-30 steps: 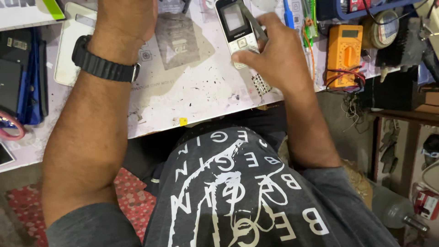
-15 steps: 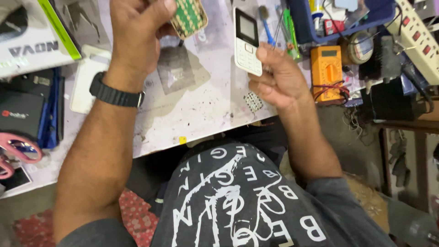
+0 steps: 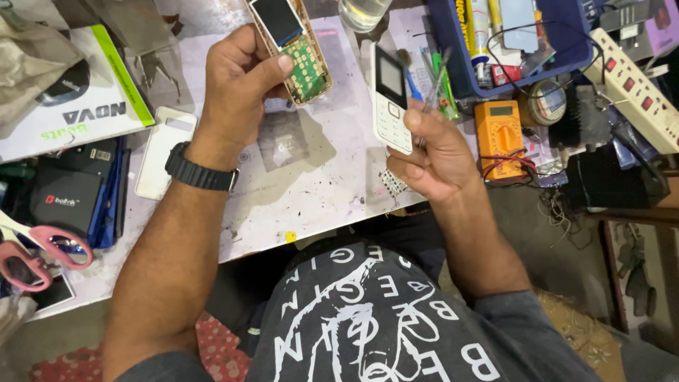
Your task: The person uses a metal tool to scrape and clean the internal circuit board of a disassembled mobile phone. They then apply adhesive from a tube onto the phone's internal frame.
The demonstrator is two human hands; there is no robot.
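Both hands have come down & nearer since 0.5 s ago; opened phone board now fully in view. Left hand (image 3: 237,81) w/ black watch (image 3: 200,172) has fingers clamped on the bare phone board (image 3: 290,44), thumb across its green keypad area, small screen above the fingertips. Right hand (image 3: 433,152) has fingers closed around the white phone cover (image 3: 390,99), which sticks up past the thumb, plus a thin tool (image 3: 430,102) pinched alongside. Orange multimeter (image 3: 500,134) just right of the right knuckles; pink scissors (image 3: 35,251) well apart, far left.
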